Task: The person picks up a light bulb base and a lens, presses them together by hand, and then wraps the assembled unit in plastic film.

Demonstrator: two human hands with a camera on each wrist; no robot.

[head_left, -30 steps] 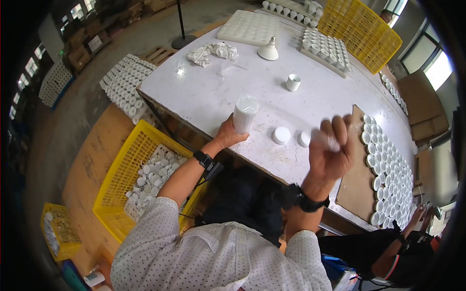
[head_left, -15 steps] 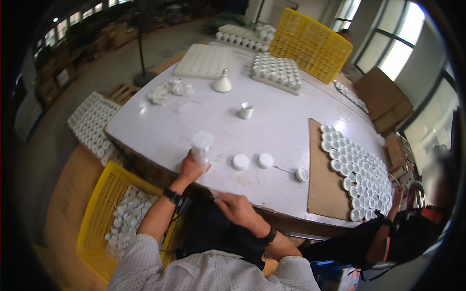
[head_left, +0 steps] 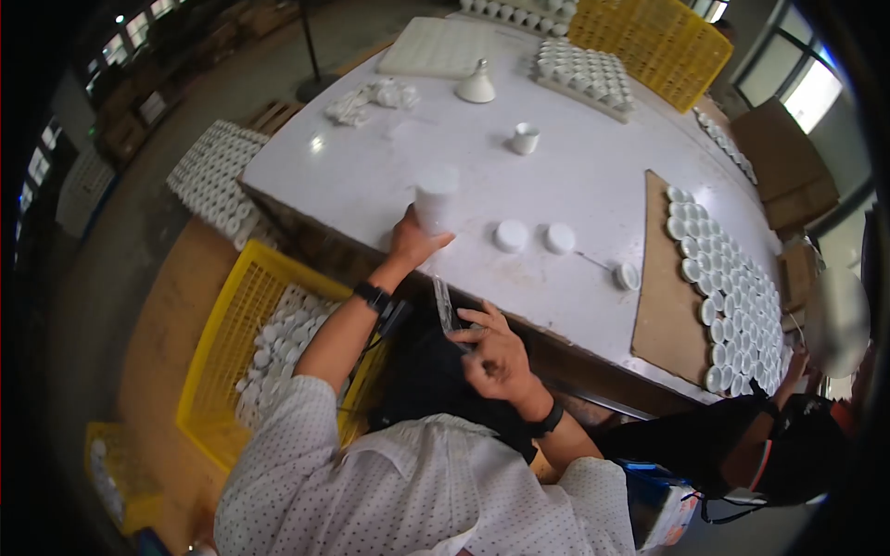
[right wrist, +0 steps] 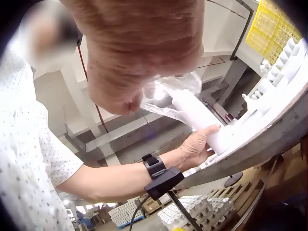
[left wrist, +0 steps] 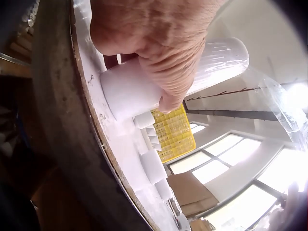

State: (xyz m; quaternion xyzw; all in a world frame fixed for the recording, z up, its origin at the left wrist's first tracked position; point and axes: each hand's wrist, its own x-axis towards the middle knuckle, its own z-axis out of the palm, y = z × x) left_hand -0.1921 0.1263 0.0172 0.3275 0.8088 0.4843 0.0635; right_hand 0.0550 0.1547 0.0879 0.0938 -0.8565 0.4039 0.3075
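My left hand (head_left: 414, 239) grips a white cylinder (head_left: 436, 193) standing at the near edge of the table, thumb and fingers wrapped round its lower part. Glossy clear plastic covers the cylinder's upper part in the left wrist view. Below the table edge, over the lap, my right hand (head_left: 498, 357) pinches a strip of clear plastic film (head_left: 442, 301). In the right wrist view, the film (right wrist: 166, 111) reaches from those fingers to the wrapped cylinder (right wrist: 197, 113). Two round white pieces (head_left: 510, 235) sit right of the cylinder, with a small white cup (head_left: 628, 276) beyond them.
A cardboard sheet (head_left: 654, 306) bears many white cups at right. Farther back stand a white cup (head_left: 526, 139), a cone-shaped lamp (head_left: 476, 86), crumpled plastic (head_left: 357, 104) and a yellow crate (head_left: 649, 51). A yellow basket (head_left: 206, 389) of white parts sits left. Another person is at right.
My right hand has come down from over the table's right side to the lap, bringing the film strip with it. My left hand keeps its hold on the cylinder. The head view has shifted.
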